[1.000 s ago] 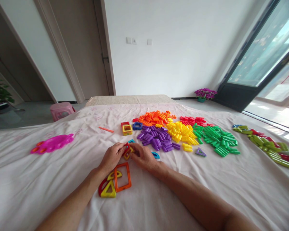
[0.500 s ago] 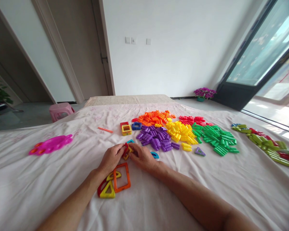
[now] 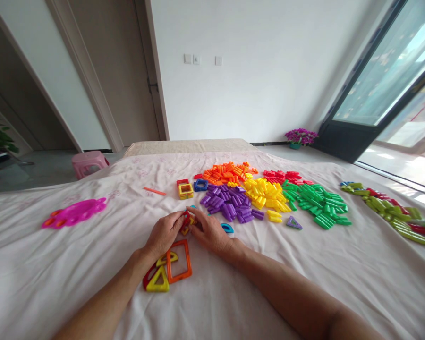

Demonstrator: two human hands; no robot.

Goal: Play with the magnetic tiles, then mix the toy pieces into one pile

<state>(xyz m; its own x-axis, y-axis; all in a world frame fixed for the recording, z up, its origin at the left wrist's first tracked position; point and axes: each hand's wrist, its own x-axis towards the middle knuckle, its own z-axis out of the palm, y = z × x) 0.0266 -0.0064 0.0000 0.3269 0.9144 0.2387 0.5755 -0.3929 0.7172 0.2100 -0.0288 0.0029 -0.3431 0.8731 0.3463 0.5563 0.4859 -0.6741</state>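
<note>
My left hand and my right hand meet at the middle of the cloth, fingers closed on small red and yellow magnetic tiles. The fingers cover much of these pieces, so their full shape is hidden. Just below the hands lies an orange rectangular magnetic tile frame. Beside it, partly under my left forearm, are a yellow triangle tile, a yellow curved tile and a red piece. A blue curved tile rests by my right hand.
Piles of purple, orange, yellow and green plastic blocks spread beyond my right hand. Square tiles, yellow and blue, sit ahead. A magenta tray lies left, and a purple triangle tile right.
Both hands stay in the same place. The red tile between them has tilted slightly, and my right index finger has lifted over the top of the pieces.
</note>
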